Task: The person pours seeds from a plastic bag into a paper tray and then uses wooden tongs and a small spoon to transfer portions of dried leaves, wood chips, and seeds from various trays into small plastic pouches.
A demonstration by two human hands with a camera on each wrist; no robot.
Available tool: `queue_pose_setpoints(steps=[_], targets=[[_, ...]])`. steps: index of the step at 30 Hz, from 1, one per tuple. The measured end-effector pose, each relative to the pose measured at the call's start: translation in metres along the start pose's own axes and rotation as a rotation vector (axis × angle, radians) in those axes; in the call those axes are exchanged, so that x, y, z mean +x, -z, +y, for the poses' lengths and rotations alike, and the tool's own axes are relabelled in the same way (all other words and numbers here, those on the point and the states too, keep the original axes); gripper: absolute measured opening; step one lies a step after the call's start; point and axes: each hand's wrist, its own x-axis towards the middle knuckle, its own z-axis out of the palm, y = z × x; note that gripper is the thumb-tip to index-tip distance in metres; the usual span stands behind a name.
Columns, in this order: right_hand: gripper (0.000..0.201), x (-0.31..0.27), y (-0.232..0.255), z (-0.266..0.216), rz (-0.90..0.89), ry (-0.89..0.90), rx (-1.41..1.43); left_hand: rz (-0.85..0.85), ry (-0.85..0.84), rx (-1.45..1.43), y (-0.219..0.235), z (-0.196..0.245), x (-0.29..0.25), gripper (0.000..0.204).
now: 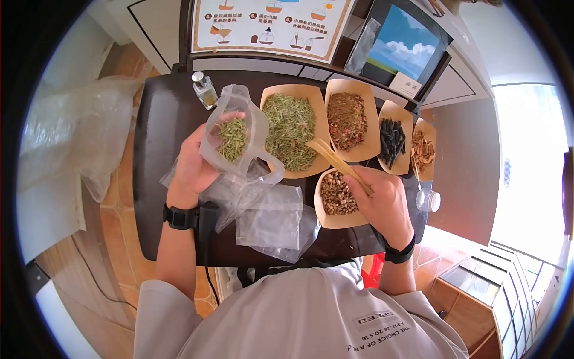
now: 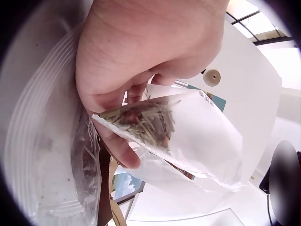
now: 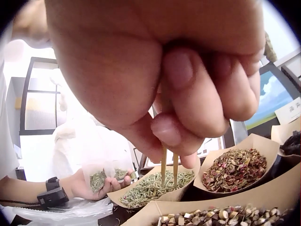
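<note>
**Herb-filled pouch held in the left hand, wooden tongs pinched in the right**

The translucent pouch (image 1: 257, 122), with green herb (image 1: 232, 139) inside, sits in the left hand (image 1: 193, 161), its fingers bent round the back and underside; the head view shows its wide mouth, while the left wrist view shows its flat side and faint print (image 2: 207, 98). The right hand (image 1: 387, 200) has its fingers curled closed on wooden tongs (image 1: 336, 158); the head view puts their ends at the edge of the green herb tray (image 1: 321, 116), while the right wrist view shows two separate prongs reaching down to the herb.

Beneath the right fingers is a tray of chopped pieces (image 1: 338, 194); beyond them lie red-flecked flakes (image 1: 347, 122), with dark strips (image 1: 392, 142) farther right; only the head view shows the brown shavings (image 1: 423, 151) past those, and the glass bottle (image 1: 205, 93) beyond the left fingers; clear plastic bags (image 1: 269, 221) lie on the person's side of the pouch.
</note>
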Motion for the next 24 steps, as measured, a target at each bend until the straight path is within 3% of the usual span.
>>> queue_pose_setpoints(steps=[5, 7, 14, 17, 24], targets=[[0.014, -0.002, -0.001, -0.007, 0.028, 0.022, -0.043, -0.041, 0.002, -0.023, 0.003, -0.001, 0.003, 0.055], [0.015, 0.000, -0.007, -0.011, 0.025, 0.136, -0.110, -0.037, 0.004, -0.021, 0.006, -0.002, 0.003, 0.055], [0.020, 0.008, -0.022, -0.012, 0.067, 0.212, -0.272, -0.063, -0.023, -0.048, -0.001, 0.001, 0.000, 0.046], [0.021, 0.007, -0.018, -0.011, 0.044, 0.214, -0.242, 0.005, -0.042, 0.010, 0.002, -0.002, 0.002, 0.056], [0.015, 0.000, -0.007, 0.002, 0.071, 0.131, 0.080, -0.005, -0.030, 0.015, 0.000, -0.001, 0.002, 0.058]])
